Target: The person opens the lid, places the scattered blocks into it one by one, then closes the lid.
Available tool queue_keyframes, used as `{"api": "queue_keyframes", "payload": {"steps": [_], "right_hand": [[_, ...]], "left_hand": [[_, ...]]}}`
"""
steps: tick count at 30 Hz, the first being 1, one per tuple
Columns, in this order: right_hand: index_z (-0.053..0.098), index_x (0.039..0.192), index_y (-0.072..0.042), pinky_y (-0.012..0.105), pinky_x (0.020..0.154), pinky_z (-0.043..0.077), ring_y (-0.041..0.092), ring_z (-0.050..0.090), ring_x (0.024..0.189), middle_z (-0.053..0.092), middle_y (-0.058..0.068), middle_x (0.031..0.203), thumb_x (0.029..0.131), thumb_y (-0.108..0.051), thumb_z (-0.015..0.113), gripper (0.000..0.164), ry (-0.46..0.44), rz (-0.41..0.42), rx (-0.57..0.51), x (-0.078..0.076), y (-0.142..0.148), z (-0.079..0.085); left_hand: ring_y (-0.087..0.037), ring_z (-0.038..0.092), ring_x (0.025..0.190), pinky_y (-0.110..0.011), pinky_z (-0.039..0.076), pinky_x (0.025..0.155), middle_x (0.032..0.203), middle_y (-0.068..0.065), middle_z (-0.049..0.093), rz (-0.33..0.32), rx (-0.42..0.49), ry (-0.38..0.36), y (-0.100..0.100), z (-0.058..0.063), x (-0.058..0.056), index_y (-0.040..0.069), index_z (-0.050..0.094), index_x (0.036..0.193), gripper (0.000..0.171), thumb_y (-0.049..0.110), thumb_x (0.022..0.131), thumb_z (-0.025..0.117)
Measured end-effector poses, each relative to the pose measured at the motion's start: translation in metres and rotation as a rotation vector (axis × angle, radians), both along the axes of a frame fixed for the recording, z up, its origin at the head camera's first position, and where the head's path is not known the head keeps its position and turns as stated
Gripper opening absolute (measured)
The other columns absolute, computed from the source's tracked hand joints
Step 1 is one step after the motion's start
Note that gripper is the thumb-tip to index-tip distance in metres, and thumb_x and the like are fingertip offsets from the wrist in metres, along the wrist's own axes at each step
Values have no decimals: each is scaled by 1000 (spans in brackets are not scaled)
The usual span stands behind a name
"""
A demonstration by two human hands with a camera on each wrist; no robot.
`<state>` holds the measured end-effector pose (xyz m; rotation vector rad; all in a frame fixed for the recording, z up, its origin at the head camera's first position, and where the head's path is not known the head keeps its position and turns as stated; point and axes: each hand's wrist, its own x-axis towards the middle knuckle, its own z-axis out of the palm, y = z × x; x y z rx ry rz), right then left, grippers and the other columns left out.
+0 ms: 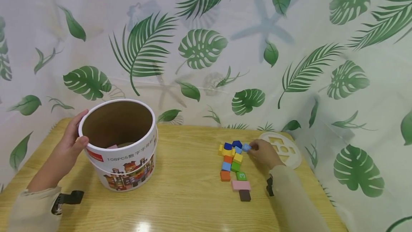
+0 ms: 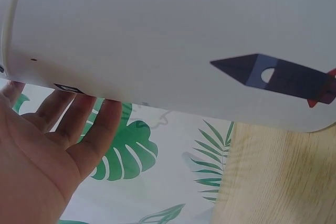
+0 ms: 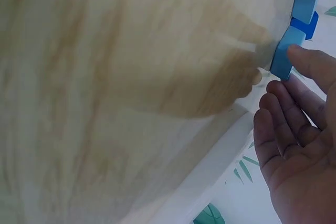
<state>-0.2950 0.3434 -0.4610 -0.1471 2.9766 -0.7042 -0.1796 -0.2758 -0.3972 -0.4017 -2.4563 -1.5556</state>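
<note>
A white toy-block bucket [image 1: 132, 153] with a printed block picture stands on the left of the table, its top uncovered. My left hand [image 1: 68, 144] holds its left side near the rim, the fingers [image 2: 97, 127] bent against the outer wall. Over on the right, my right hand [image 1: 266, 153] pinches a light blue block [image 1: 246, 148] between thumb and index finger. That block [image 3: 287, 51] is at the far right end of a cluster of coloured blocks, close to another light blue block [image 3: 304, 2] and a dark blue block [image 1: 237, 144].
Below the cluster's top lie a yellow block [image 1: 238, 158], orange block [image 1: 225, 176], green numbered block [image 1: 241, 176], pink block [image 1: 240, 185] and dark brown block [image 1: 245, 195]. A white lid with cut-outs [image 1: 294, 158] lies behind my right hand. A leaf-patterned sheet [image 1: 206, 92] borders the table.
</note>
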Motion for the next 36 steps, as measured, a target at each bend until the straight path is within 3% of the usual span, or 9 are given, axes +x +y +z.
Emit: {"api": "queue_keyframes", "payload": {"steps": [11, 20, 24, 26, 28, 30, 33, 36], "right_hand": [[70, 117, 0, 54, 95, 51, 35, 63, 107, 69, 18, 115, 97, -25, 73, 31, 56, -32, 26, 6, 9, 8], [67, 117, -4, 55, 95, 51, 37, 64, 111, 70, 17, 118, 99, -27, 70, 29, 195, -22, -18, 16, 2, 30], [66, 122, -4, 54, 93, 53, 37, 65, 111, 70, 17, 120, 100, -25, 69, 30, 236, -13, -49, 22, -5, 40], [66, 124, -4, 53, 93, 54, 36, 66, 111, 70, 16, 120, 100, -24, 69, 31, 252, -12, -59, 25, -7, 44], [65, 125, -4, 51, 92, 56, 34, 66, 110, 70, 16, 120, 100, -23, 70, 32, 269, -9, -68, 28, -9, 47], [66, 125, -4, 49, 91, 56, 33, 65, 109, 70, 15, 120, 99, -23, 70, 32, 285, -3, -90, 30, -13, 51], [66, 123, -3, 47, 89, 58, 31, 65, 107, 70, 14, 118, 99, -21, 71, 31, 317, 12, -118, 34, -20, 58], [67, 121, -3, 47, 87, 58, 30, 65, 104, 70, 15, 116, 97, -19, 72, 30, 351, 23, -153, 39, -27, 66]], "left_hand": [[-16, 31, 140, -16, 37, 99, 164, -11, 22, -7, -8, 10, 3, 2, 2, 34, 7, 166, 70, 30, 110, 48], [-4, 30, 133, -10, 37, 93, 161, -12, 23, 3, 6, 38, 1, -4, 3, 31, 9, 166, 69, 26, 110, 49], [-7, 30, 134, -11, 37, 92, 161, -12, 23, 8, -3, 39, 1, -4, 4, 31, 9, 166, 70, 25, 110, 49], [-10, 30, 136, -20, 39, 99, 162, -13, 23, 12, -10, 31, 2, -4, 4, 32, 8, 166, 70, 27, 110, 49], [-16, 29, 138, -42, 41, 111, 162, -15, 22, 8, -1, 29, 5, -2, 5, 32, 8, 166, 71, 29, 109, 50], [-20, 28, 138, -68, 36, 110, 162, -16, 23, 5, 4, 31, 6, -1, 5, 32, 8, 166, 71, 31, 109, 50], [-21, 28, 137, -75, 32, 107, 162, -15, 22, -7, 17, 31, 8, 0, 5, 31, 7, 166, 73, 34, 108, 51], [-29, 30, 139, -62, 38, 110, 163, -14, 22, -2, 4, 10, 9, 2, 5, 32, 6, 166, 76, 32, 107, 54]]}}
